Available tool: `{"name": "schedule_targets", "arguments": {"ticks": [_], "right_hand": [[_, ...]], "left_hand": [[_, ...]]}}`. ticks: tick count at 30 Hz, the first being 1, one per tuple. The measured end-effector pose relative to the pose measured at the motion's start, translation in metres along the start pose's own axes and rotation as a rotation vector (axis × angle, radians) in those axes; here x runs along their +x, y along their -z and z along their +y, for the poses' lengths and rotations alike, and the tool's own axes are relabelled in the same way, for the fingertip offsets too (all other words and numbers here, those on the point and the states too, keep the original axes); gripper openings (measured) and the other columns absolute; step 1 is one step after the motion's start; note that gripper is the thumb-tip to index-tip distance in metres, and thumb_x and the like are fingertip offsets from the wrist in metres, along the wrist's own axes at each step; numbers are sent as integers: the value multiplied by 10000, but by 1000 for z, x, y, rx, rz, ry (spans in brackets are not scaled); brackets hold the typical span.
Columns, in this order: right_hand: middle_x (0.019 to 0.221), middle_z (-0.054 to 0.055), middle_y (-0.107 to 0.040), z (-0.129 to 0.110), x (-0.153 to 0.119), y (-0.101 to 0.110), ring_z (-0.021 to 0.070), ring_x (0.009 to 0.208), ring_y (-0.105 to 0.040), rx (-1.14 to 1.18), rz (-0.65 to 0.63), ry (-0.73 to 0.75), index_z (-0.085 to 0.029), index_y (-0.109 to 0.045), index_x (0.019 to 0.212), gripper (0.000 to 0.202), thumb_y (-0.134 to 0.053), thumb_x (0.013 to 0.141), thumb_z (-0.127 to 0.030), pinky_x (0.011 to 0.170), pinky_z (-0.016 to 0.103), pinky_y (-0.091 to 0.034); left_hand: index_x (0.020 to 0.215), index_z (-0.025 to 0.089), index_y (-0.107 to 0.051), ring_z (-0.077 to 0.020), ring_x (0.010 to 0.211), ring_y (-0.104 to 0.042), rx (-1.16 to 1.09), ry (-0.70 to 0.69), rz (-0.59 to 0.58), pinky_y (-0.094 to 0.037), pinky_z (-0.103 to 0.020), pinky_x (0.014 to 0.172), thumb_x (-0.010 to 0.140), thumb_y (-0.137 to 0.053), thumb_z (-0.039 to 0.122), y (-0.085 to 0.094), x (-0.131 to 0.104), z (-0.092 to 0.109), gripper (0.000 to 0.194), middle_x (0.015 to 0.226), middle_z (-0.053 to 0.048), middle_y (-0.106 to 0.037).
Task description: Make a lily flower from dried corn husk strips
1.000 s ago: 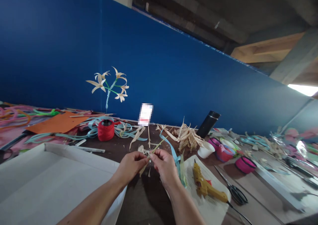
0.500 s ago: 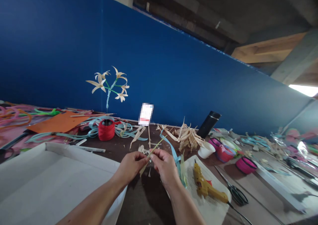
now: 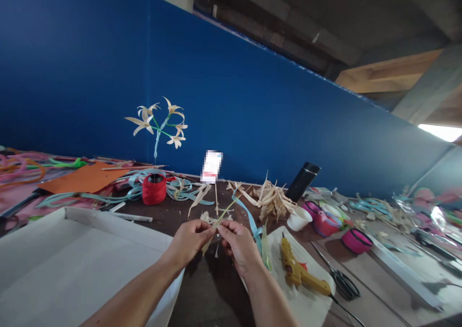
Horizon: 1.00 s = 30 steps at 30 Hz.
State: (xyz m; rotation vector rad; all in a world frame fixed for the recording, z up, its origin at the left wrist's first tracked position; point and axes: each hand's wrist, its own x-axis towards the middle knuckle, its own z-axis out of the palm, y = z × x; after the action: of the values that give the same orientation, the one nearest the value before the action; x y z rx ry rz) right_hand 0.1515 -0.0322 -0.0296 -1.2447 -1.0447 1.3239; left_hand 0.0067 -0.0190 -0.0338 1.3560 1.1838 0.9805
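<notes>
The left hand (image 3: 192, 243) and right hand (image 3: 238, 245) both pinch a thin yellow-green strip (image 3: 228, 207), fingertips close together above the dark surface (image 3: 205, 293), between a white tray (image 3: 79, 264) and a yellow glue gun (image 3: 296, 268). The strip slants upward.

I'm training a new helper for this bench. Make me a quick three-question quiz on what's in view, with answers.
1. True or false: the yellow glue gun lies on a pale sheet.

2. Which of these lies just to the right of the glue gun?
a) the red spool
b) the orange sheet
c) the scissors

3. Fill in: the fingertips of the left hand and right hand meet at a thin strip coloured ____.

Key: 1. True; 2. c; 3. yellow-green.
</notes>
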Motion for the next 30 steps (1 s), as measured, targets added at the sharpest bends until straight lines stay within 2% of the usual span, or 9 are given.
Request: {"name": "schedule_targets", "arguments": {"ticks": [4,13,23,27,30], "right_hand": [[529,-55,-456,3,3,3,39,429,-338,30,-19,-2,-141,-655,794,278,-719,625,-352,360,138,-196],[485,-72,-427,2,2,3,36,417,-322,66,-13,-29,-142,-638,742,278,-748,593,-350,363,142,-184],[451,-78,-415,0,2,1,31,391,-283,125,25,-34,-139,-624,650,254,-756,555,-335,367,163,-155],[427,-84,-409,1,3,0,30,376,-277,155,51,-20,-143,-618,647,247,-747,564,-336,371,166,-154],[415,-87,-403,0,3,-1,28,368,-271,144,77,-1,-142,-609,656,244,-738,583,-336,368,165,-148]], "left_hand": [[685,134,-620,-114,502,-443,-8,-2,2,-324,-215,487,633,-613,509,1,0,0,378,537,31,-546],[693,135,-621,-107,501,-436,-32,12,-24,-320,-211,485,634,-622,479,0,-1,2,350,539,38,-538],[680,139,-607,-85,448,-409,-121,52,-80,-292,-202,447,608,-646,516,-1,-1,4,386,502,51,-509],[730,146,-619,-98,517,-494,-242,105,-133,-402,-218,526,592,-669,501,-2,-4,9,384,591,34,-569],[716,150,-613,-110,555,-511,-218,121,-132,-444,-240,550,569,-689,490,-1,-5,11,378,616,29,-566]]}}
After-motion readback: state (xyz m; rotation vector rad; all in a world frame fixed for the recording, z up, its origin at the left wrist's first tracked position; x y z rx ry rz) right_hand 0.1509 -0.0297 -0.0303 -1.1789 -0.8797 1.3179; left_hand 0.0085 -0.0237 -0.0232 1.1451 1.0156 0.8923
